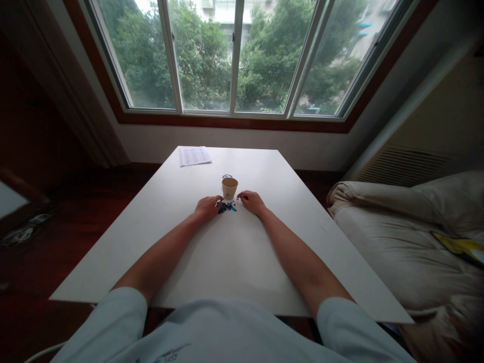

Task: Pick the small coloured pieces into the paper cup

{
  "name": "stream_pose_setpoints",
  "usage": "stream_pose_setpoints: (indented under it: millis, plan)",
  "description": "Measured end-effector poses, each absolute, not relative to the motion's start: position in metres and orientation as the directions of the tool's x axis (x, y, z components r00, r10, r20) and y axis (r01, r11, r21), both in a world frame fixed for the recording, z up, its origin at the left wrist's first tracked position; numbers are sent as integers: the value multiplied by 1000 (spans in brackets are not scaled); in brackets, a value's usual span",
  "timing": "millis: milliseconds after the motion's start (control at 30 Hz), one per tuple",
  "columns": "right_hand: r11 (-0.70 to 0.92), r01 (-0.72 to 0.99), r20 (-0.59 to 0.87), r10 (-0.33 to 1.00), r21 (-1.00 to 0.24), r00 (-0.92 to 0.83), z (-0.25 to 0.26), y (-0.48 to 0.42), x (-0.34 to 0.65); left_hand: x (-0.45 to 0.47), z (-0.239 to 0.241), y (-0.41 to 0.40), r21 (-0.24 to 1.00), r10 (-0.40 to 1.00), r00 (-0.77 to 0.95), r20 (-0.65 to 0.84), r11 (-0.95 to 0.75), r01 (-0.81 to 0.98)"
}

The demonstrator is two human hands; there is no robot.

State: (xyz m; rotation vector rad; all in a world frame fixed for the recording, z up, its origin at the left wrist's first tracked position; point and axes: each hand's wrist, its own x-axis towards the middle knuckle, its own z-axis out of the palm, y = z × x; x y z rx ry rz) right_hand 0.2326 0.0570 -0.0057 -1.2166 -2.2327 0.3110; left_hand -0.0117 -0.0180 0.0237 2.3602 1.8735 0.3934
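A tan paper cup stands upright near the middle of the white table. In front of it lies a loose pile of small blue, dark and reddish bead-like pieces. My left hand rests at the left side of the pile, its fingers curled in with bits of blue at the tips. To the right of the cup, my right hand has thumb and fingers drawn together near the tabletop. Something tiny and pale shows by those fingertips, too small to name. A thin dark loop lies partly hidden behind the cup.
Printed papers lie at the table's far left corner. A beige padded sofa runs along the right side. Beyond the far edge is a wide window. Cables lie on the dark floor at left.
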Motion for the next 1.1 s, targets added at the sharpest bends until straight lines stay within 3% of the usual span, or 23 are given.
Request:
stream_pose_setpoints:
  millis: [233,500,733,1100]
  plan:
    - [538,703,427,832,-465,-354,-12,60,232,-13,20,-16,251,964,213,158,-248,936]
    - [665,605,424,747,-439,-513,-11,56,226,-18,17,-11,273,963,194,188,-241,931]
    - [708,563,445,707,-427,-550,-9,54,224,-21,15,-8,299,957,175,230,-240,924]
    - [622,655,409,780,-429,-473,-5,52,224,-24,14,-5,329,971,127,203,-190,925]
